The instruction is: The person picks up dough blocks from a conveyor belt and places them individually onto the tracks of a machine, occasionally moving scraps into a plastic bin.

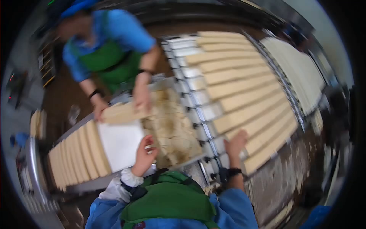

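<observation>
Up at the right, a pale wall point(333, 24) is rising into the corner! Over on the left, brown floor point(57, 99) is spreading out, a dark rack point(46, 63) with yellowish edges is standing there, and small red lights point(10, 98) are glowing beyond!

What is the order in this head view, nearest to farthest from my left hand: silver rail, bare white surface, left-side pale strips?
1. Bare white surface, just left of the left hand.
2. Pale strips, further left.
3. Silver rail, far left.
</observation>
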`<action>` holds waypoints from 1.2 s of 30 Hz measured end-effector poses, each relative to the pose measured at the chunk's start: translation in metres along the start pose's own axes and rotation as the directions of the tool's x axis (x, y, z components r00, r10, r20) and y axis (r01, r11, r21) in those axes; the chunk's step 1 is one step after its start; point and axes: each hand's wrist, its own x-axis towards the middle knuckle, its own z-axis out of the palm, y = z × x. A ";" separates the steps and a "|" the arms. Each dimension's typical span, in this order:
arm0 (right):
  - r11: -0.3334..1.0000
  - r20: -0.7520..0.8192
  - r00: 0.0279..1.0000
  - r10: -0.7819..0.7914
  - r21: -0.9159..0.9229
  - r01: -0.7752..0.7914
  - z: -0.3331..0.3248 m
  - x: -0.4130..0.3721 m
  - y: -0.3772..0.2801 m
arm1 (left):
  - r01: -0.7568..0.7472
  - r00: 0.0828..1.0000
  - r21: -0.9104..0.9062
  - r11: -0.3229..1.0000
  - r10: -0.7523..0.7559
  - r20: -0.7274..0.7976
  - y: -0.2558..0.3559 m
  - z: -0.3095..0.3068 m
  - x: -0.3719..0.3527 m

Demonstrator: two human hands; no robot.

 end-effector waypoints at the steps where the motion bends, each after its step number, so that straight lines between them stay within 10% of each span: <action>1: 0.998 0.102 0.993 0.059 -0.034 -0.056 -0.019 0.002 -0.011 | -0.007 0.999 -0.020 1.000 0.006 -0.043 -0.009 -0.009 -0.003; 7: 0.926 -0.090 0.944 -0.318 0.183 0.330 -0.064 -0.006 -0.135 | 0.209 0.902 0.029 0.977 -0.182 -0.391 -0.053 -0.085 -0.052; 13: 0.329 -0.063 0.459 -0.886 0.610 0.720 -0.037 -0.059 -0.337 | 0.400 0.675 -0.099 0.911 -0.366 -0.641 -0.123 -0.145 -0.110; 20: -0.073 -0.159 0.022 -0.987 0.568 0.820 -0.023 -0.166 -0.569 | 0.450 0.591 -0.303 0.840 -0.534 -0.605 -0.145 -0.202 -0.149; 30: 0.129 0.058 0.116 -0.992 0.351 0.927 0.028 -0.209 -0.669 | 0.446 0.752 -0.633 0.632 -0.649 -0.117 -0.140 -0.249 -0.158; 33: 0.019 -0.286 0.123 -0.950 0.343 0.939 0.036 -0.202 -0.679 | 0.447 0.752 -0.705 0.550 -0.658 -0.036 -0.128 -0.257 -0.152; 36: 0.224 -0.074 0.264 -0.962 0.348 0.910 0.004 -0.202 -0.700 | 0.476 0.730 -0.744 0.469 -0.683 0.036 -0.120 -0.260 -0.145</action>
